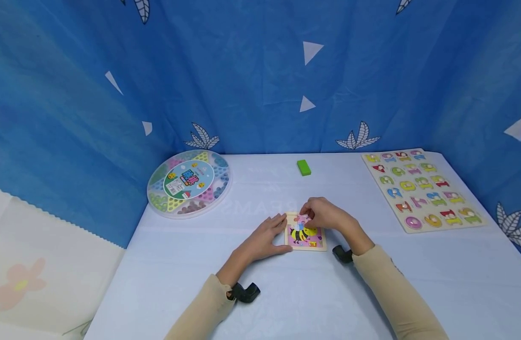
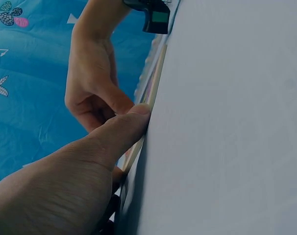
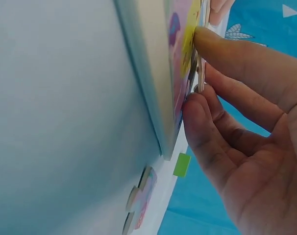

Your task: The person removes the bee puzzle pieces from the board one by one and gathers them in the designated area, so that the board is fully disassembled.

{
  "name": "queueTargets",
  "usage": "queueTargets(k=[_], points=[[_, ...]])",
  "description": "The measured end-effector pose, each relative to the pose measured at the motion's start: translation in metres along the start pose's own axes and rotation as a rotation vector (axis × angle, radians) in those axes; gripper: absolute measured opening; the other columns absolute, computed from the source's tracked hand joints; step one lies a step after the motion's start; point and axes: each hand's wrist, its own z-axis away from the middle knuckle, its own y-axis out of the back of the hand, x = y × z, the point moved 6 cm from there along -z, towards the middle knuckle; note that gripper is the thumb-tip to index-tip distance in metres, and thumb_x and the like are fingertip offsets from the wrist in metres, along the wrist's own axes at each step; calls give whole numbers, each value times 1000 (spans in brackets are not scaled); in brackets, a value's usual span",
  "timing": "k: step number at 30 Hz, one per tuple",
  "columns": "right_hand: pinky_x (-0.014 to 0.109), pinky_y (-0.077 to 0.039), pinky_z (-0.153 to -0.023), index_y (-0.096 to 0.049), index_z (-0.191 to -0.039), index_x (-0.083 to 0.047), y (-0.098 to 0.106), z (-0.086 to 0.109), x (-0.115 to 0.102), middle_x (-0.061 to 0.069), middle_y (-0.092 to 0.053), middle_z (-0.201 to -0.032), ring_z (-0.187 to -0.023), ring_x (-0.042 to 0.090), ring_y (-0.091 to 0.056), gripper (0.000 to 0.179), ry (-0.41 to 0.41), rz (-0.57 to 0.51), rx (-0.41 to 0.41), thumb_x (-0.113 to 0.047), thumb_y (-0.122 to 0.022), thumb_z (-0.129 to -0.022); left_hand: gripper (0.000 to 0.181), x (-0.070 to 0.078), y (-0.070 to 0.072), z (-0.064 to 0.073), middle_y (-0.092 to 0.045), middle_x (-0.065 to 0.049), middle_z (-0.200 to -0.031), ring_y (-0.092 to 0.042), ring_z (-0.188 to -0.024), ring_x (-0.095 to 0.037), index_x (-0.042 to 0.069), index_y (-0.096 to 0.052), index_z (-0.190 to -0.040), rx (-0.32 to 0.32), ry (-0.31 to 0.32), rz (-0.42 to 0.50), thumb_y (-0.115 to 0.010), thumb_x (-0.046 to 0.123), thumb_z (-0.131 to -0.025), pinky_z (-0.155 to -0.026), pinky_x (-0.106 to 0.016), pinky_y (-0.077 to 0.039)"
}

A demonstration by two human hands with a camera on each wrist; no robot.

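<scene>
A small square wooden jigsaw puzzle (image 1: 323,243) with a yellow and black bee on pink lies on the table. My left hand (image 1: 263,240) rests along its left side, fingers stretched at the upper left and thumb at the lower left corner. In the left wrist view that thumb (image 2: 131,117) presses the frame's edge. My right hand (image 1: 327,213) is over the puzzle's upper right part. Between its thumb and fingers it pinches a thin puzzle piece (image 3: 201,73), seen edge-on and partly hidden by the fingers. Another loose puzzle piece (image 3: 144,196) lies on the table beside the board.
A green block (image 1: 303,167) lies beyond the puzzle. At the back left is a round Chinese checkers set (image 1: 188,183). A wooden number peg board (image 1: 422,191) stands at the right. Blue patterned cloth (image 1: 260,80) hangs behind the white table (image 1: 286,293).
</scene>
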Motion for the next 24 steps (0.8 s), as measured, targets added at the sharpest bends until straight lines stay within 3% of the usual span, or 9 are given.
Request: queueTargets(k=[24], points=[[25, -53, -75, -74, -108, -8, 5, 3, -1, 1, -65, -91, -82, 15, -55, 30, 25, 26, 47, -17, -80, -80, 84, -1, 0, -2, -23, -5, -163, -21, -151, -23, 6, -32, -151, -7, -7, -9, -65, 51, -89, -124, -42, -20]])
